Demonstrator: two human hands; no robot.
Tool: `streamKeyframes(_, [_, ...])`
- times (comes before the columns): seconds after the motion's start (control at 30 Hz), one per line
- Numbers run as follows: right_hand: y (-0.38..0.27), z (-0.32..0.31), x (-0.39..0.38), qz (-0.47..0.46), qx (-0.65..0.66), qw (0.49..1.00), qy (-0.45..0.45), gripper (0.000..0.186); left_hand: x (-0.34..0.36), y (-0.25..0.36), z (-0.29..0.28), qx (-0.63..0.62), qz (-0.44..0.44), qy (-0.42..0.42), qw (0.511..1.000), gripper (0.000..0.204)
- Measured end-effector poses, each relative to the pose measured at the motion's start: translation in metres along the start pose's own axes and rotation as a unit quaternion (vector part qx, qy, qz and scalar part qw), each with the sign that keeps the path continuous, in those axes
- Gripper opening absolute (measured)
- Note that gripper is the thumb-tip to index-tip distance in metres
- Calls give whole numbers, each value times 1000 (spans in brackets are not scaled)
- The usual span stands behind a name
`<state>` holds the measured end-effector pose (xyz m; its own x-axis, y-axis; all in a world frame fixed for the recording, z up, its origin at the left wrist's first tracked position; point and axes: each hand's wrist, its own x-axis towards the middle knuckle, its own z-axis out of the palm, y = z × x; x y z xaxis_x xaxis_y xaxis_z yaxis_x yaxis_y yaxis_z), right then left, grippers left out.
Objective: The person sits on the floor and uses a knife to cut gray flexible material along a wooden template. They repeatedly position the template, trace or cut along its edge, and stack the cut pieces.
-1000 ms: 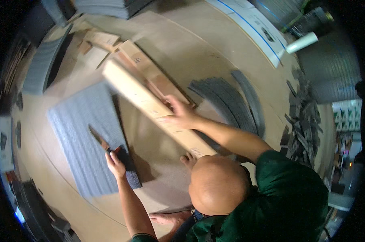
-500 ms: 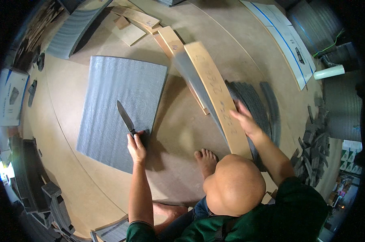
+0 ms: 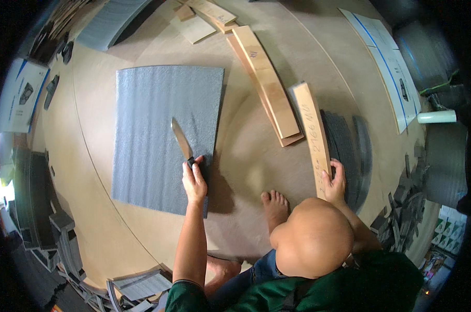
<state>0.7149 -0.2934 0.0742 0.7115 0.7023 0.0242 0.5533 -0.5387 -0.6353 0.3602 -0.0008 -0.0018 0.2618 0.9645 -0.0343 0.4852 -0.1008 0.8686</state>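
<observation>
My left hand is closed round the black handle of a knife, its blade over a large grey foam sheet. My right hand grips a long, pale wooden plank with handwritten markings, thumb on its face, fingers round the right edge; a narrow grey layer shows behind its upper end. Just right of this plank lie dark grey foam strips. Other stacked planks rest up and left of it. My bare foot and bent knee are between my arms.
Small wooden boards and a grey panel lie at the top. A white printed board and white roll are at right, above a heap of grey offcuts. Grey pieces edge the lower left.
My right hand and plank have moved right and toward me, the plank swinging more upright in view and clear of the stacked planks. The view has shifted; my left hand still holds the knife.
</observation>
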Motion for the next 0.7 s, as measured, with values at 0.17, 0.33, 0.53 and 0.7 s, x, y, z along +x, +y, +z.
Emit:
streamKeyframes(0.17, [2,5,-8,-52,-63,996,42,35,-2,15,9,-60,-28,4,998,30])
streamKeyframes(0.33, [-62,33,65,-101,187,975,-66,39,14,11,-17,0,29,138,990,30])
streamKeyframes(0.53, [-177,193,105,81,616,707,-338,39,7,-34,-90,111,-134,196,965,32])
streamKeyframes(0.7, [-210,288,56,193,661,648,-324,35,-31,-45,-85,97,-159,211,960,32])
